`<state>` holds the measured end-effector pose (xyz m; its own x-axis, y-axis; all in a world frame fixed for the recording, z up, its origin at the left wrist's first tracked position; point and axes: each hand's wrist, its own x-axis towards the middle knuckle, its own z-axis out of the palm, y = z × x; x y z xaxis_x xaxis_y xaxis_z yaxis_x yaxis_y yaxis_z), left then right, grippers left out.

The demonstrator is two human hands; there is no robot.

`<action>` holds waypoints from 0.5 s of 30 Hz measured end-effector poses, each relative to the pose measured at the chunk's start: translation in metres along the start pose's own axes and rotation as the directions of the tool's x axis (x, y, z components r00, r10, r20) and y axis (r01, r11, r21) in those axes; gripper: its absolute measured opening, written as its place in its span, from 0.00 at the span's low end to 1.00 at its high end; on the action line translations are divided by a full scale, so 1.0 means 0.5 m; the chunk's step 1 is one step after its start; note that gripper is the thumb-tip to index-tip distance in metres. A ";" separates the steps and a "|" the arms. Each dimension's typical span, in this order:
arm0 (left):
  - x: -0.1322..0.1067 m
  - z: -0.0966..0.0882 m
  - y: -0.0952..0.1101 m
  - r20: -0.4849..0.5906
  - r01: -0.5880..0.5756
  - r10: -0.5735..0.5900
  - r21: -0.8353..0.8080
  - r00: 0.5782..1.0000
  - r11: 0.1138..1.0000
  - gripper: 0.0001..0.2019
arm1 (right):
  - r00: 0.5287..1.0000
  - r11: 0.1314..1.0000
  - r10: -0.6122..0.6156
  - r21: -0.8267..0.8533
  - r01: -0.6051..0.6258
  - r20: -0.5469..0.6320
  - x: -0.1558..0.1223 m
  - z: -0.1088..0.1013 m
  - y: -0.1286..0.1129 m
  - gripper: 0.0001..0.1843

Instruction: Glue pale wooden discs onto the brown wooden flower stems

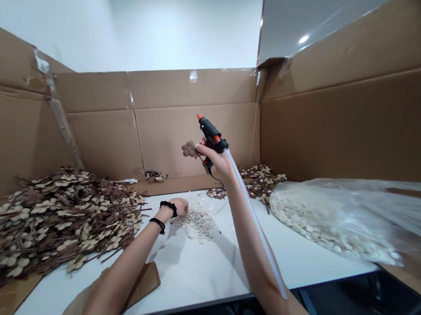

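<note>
This looks like a small craft workshop set up for handmade assembly work. A white table (194, 272) is walled in on three sides by tall sheets of brown cardboard (191, 129), taped at the joins, forming a makeshift work booth against plain white walls. Heaps of finished wooden flower stems (49, 218), loose pale wooden discs (197, 223), a clear bag of more discs (341, 223) and a black hot glue gun (210, 133) mark it as a piecework station.
</note>
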<state>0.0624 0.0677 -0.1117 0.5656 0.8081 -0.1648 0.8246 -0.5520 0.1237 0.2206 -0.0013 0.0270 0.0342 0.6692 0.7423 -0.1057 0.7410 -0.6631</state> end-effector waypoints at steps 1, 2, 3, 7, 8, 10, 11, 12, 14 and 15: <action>0.002 0.001 -0.003 -0.013 0.001 -0.001 0.006 1.000 1.000 0.14 | 1.000 1.000 0.000 -0.002 0.000 0.004 0.000 0.000 0.000 0.14; 0.004 0.000 -0.006 -0.023 0.004 -0.004 0.012 1.000 1.000 0.14 | 1.000 1.000 0.003 -0.006 -0.003 0.003 0.000 0.001 0.000 0.14; 0.004 -0.002 -0.010 -0.031 0.008 -0.007 0.015 0.999 1.000 0.14 | 1.000 1.000 0.010 -0.010 -0.010 0.001 0.000 0.001 0.001 0.14; 0.004 -0.012 -0.024 -0.025 0.020 -0.020 0.001 0.999 1.000 0.13 | 0.999 0.999 0.033 0.002 -0.033 -0.002 0.002 0.004 0.006 0.16; 0.004 -0.012 -0.026 -0.014 0.022 -0.022 -0.003 1.000 1.000 0.13 | 0.999 0.999 0.034 0.005 -0.034 0.003 0.003 0.004 0.008 0.16; 0.005 -0.007 -0.026 0.005 0.021 -0.021 -0.015 1.000 1.000 0.13 | 0.999 1.000 0.030 0.006 -0.030 0.017 0.003 0.005 0.009 0.15; 0.005 -0.003 -0.025 0.009 0.017 -0.016 -0.027 1.000 0.999 0.13 | 0.999 1.000 0.026 0.005 -0.026 0.024 0.003 0.005 0.009 0.15; 0.005 0.001 -0.024 0.012 0.010 -0.010 -0.046 1.000 0.999 0.13 | 0.999 1.000 0.021 0.004 -0.021 0.027 0.002 0.006 0.009 0.15; 0.003 0.004 -0.023 0.018 -0.007 0.009 -0.101 1.000 0.995 0.12 | 0.999 1.000 0.019 -0.005 -0.019 0.026 0.000 0.005 0.007 0.15; 0.001 0.003 -0.024 0.021 -0.015 0.018 -0.134 1.000 0.991 0.11 | 1.000 1.000 0.022 -0.012 -0.022 0.020 0.000 0.005 0.005 0.15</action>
<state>0.0528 0.0744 -0.1145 0.5806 0.7934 -0.1829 0.8072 -0.5317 0.2563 0.2176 0.0004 0.0254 0.0120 0.6842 0.7292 -0.0950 0.7268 -0.6803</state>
